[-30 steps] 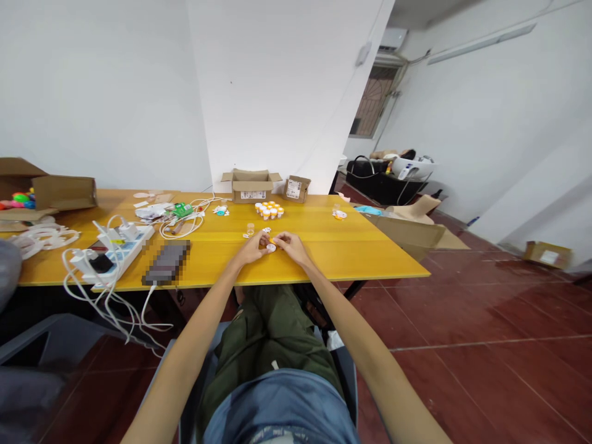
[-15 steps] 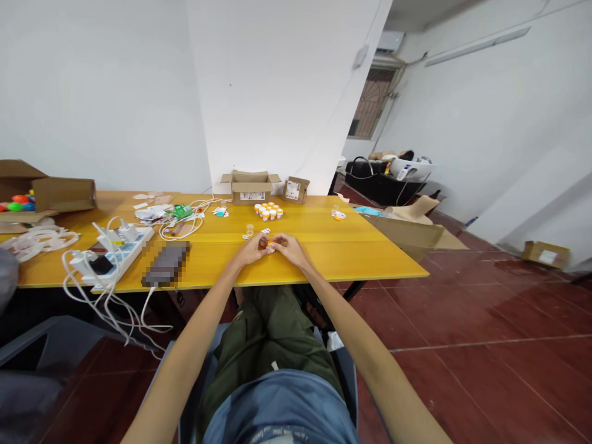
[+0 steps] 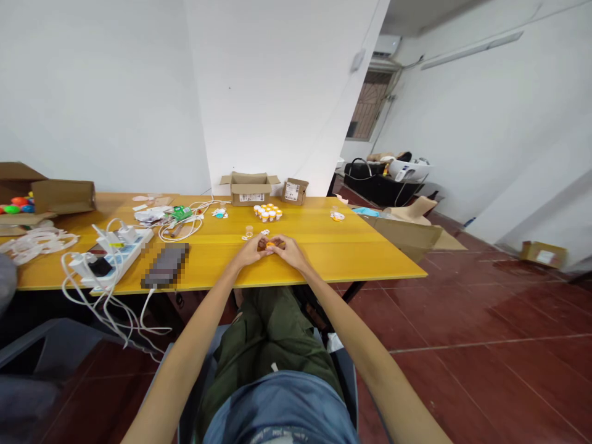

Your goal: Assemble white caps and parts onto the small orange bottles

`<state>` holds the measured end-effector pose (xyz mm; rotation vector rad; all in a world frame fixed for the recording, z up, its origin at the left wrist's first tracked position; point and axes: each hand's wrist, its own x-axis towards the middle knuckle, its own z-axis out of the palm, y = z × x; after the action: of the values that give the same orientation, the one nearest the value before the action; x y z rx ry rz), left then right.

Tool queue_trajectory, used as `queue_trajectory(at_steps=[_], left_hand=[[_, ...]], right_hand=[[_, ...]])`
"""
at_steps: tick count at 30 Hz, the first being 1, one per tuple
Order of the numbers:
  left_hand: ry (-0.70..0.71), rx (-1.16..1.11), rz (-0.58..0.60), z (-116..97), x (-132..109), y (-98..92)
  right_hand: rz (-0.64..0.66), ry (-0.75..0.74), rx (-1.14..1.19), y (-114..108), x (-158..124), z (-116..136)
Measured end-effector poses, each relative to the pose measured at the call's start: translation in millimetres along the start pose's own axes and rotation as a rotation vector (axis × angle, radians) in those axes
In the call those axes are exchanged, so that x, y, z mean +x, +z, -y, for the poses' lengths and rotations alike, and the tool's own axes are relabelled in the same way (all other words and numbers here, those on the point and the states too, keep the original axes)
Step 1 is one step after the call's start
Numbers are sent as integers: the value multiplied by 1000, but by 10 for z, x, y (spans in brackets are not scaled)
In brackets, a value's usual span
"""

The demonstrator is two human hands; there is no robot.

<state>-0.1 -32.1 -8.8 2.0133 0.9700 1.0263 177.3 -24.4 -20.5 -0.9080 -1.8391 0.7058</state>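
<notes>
Over the near part of the yellow table [image 3: 333, 259], my two hands meet fingertip to fingertip. My left hand [image 3: 251, 252] and my right hand [image 3: 288, 250] are both closed around a small orange lid [image 3: 271, 245]; fingers hide much of it. Just beyond them stands a small clear cup [image 3: 249, 230], with little white pieces with dark marks [image 3: 265, 232] lying beside it. Farther back is a cluster of small jars with white and orange tops [image 3: 268, 213], standing close together.
An open cardboard box [image 3: 252, 189] and a smaller box [image 3: 295, 191] stand by the wall. Small loose parts [image 3: 337, 216] lie at the right. To the left are a power strip [image 3: 124, 256] with cables, a phone-like dark device [image 3: 165, 265] and a box of coloured balls [image 3: 65, 196].
Between my fingertips the orange lid has turned, and more of its orange side shows where white was visible before. My hands stay in nearly the same place.
</notes>
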Motion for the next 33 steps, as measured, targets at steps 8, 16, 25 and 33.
queue_trajectory(at_steps=[8, 16, 25, 33], left_hand=[[-16, -17, -16, -31, -7, -2], [-9, -4, -23, -7, -2, -1], [6, 11, -32, 17, -5, 7], [-29, 54, -39, 66, -49, 54]], right_hand=[[28, -41, -126, -19, -6, 26], [47, -37, -162, -29, -22, 97], [66, -26, -185, -34, -16, 94], [97, -25, -152, -57, -75, 68]])
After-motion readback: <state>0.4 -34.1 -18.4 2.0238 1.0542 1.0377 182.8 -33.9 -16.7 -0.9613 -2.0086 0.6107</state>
